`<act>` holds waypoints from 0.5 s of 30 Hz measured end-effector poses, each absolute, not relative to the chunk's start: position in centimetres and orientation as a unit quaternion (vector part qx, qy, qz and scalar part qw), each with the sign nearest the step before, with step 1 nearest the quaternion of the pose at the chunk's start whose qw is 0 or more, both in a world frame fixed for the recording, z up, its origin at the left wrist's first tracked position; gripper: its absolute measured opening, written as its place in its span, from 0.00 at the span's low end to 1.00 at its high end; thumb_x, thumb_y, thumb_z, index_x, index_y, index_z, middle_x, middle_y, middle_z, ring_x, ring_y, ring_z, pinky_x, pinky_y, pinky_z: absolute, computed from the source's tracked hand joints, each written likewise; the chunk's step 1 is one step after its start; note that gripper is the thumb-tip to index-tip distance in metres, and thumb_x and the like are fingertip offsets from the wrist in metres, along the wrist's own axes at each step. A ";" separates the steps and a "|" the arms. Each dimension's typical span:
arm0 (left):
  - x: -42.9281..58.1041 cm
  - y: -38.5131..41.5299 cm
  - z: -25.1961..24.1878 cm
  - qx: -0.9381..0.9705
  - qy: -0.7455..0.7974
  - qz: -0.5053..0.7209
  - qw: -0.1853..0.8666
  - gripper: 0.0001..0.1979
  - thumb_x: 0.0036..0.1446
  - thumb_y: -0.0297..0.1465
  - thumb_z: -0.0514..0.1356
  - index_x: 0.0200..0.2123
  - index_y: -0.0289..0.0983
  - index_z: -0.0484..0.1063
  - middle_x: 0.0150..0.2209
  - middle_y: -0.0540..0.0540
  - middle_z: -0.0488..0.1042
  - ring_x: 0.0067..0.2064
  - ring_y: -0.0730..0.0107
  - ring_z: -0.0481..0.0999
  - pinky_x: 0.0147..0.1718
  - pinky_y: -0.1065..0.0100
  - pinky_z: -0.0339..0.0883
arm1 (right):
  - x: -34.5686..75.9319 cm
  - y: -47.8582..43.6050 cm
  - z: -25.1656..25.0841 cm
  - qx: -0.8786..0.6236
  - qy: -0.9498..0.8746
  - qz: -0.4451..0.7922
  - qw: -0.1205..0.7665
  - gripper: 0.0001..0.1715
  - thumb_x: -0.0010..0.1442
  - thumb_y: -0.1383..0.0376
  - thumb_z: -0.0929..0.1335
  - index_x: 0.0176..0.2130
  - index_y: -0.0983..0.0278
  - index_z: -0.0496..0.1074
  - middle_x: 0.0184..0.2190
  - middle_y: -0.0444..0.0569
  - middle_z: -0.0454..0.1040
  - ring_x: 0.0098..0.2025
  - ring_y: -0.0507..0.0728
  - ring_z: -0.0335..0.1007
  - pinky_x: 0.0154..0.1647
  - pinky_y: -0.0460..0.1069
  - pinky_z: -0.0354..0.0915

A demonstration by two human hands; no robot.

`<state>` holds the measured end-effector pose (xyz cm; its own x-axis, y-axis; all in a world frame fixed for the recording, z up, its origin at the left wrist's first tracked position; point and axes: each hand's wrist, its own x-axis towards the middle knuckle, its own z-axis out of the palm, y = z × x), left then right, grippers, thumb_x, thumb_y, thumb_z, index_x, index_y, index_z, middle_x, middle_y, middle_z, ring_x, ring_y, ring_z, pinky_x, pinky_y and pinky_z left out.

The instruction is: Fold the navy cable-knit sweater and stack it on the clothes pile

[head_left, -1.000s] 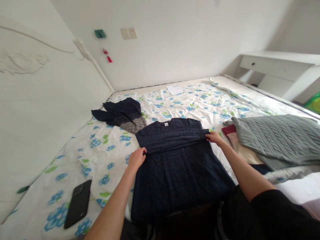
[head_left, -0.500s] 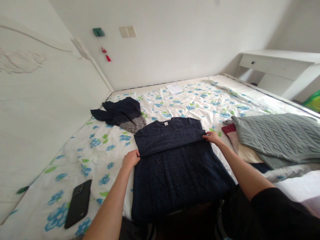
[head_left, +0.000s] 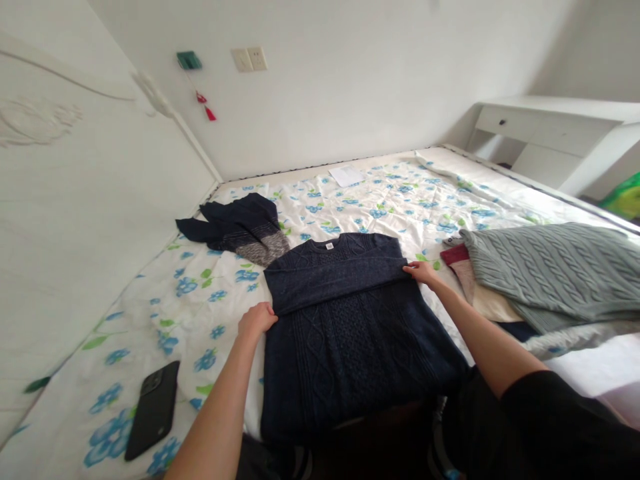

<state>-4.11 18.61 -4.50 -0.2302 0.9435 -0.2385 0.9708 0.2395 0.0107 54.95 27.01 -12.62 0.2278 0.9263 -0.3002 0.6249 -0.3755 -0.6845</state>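
A navy sweater (head_left: 350,360) lies on the bed (head_left: 220,333); the left hand (head_left: 257,320) pinches its crossed-over sleeve (head_left: 335,281) near the elbow, the right hand (head_left: 421,272) the cuff (head_left: 399,268) (the desk drawer (head_left: 523,125) looks closed, contents hidden).

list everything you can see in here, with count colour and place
navy sweater: 1, dark blue, front centre on bed
two-tone garment: 1, navy and grey, far left on bed
cable-knit garment: 1, grey, atop pile at right
other clothes: several, red, beige, cream, navy, beneath it
phone: 1, black, near left
bedsheet: 1, white, blue-flowered, on bed
paper: 1, white, far side
desk: 1, white, back right
wall plates: 2, white, back wall
teal box: 1, teal, wall
tassel: 1, red, below box
left hand: 1, bare, sweater's left edge
right hand: 1, bare, fingers on cuff
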 end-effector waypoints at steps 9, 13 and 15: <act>-2.9 18.7 -4.0 0.702 0.704 -0.037 0.100 0.10 0.59 0.27 0.64 0.44 0.46 0.78 0.49 0.44 0.84 0.53 0.51 0.84 0.51 0.61 0.73 | 53.5 27.5 -12.0 -0.745 -0.502 0.355 0.259 0.20 0.71 0.56 0.76 0.56 0.65 0.86 0.40 0.52 0.88 0.35 0.58 0.84 0.43 0.48 0.75; -3.6 19.1 -3.8 0.656 0.751 -0.031 0.063 0.08 0.61 0.30 0.62 0.44 0.45 0.77 0.48 0.42 0.87 0.53 0.46 0.85 0.49 0.59 0.74 | 52.8 28.4 -10.9 -0.683 -0.509 0.374 0.366 0.27 0.73 0.51 0.74 0.62 0.64 0.82 0.49 0.54 0.89 0.42 0.58 0.86 0.44 0.47 0.76; -3.8 19.0 -4.0 0.648 0.757 -0.044 0.071 0.08 0.59 0.30 0.64 0.42 0.45 0.77 0.46 0.42 0.87 0.52 0.46 0.86 0.48 0.59 0.74 | 52.7 28.5 -10.7 -0.684 -0.514 0.367 0.366 0.30 0.73 0.49 0.74 0.64 0.65 0.82 0.49 0.56 0.89 0.47 0.61 0.86 0.46 0.48 0.76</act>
<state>-3.76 19.05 -4.04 -0.1500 0.9749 -0.1645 0.9875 0.1560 0.0242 52.74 28.47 -10.73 0.2036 0.9709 -0.1259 0.4342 -0.2048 -0.8772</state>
